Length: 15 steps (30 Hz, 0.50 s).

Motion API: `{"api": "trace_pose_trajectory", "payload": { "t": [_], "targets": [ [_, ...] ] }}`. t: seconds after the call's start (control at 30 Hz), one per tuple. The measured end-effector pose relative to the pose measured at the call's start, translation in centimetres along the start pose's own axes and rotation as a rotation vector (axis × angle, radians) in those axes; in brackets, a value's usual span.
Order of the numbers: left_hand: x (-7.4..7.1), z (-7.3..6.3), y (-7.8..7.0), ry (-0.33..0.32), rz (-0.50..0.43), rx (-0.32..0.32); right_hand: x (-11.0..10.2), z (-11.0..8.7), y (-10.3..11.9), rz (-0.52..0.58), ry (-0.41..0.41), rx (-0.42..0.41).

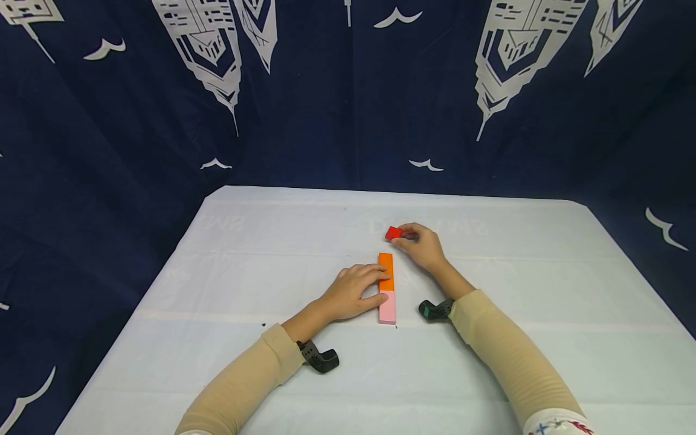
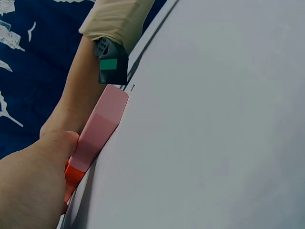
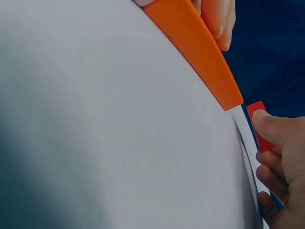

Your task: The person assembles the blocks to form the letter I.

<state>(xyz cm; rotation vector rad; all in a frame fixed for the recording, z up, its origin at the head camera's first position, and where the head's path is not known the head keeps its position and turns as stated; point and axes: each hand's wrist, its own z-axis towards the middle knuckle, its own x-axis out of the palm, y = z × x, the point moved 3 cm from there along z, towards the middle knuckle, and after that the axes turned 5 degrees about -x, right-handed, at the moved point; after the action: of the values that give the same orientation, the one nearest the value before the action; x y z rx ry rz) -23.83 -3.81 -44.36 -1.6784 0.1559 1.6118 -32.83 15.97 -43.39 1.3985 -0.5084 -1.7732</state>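
In the head view an orange block and a pink block lie end to end in a line on the table, the orange one farther away. My left hand rests against their left side, fingertips over the orange block and thumb touching the pink one. Just beyond the far end of the line, my right hand pinches a red block between thumb and fingers. The right wrist view shows the red block apart from the orange block. In the left wrist view my thumb touches the pink block's side.
A white cloth covers the table. Dark blue printed fabric hangs behind and beside it. Black wrist devices sit at both cuffs, close to the tabletop. Small dark specks lie on the cloth.
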Motion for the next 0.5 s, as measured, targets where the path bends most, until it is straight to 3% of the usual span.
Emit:
{"api": "trace_pose_trajectory", "payload": {
  "t": [0.5],
  "targets": [
    [-0.14,-0.06,-0.14,0.001,0.001,0.004,0.51,-0.26,0.52,0.021,0.063,-0.03]
  ]
}}
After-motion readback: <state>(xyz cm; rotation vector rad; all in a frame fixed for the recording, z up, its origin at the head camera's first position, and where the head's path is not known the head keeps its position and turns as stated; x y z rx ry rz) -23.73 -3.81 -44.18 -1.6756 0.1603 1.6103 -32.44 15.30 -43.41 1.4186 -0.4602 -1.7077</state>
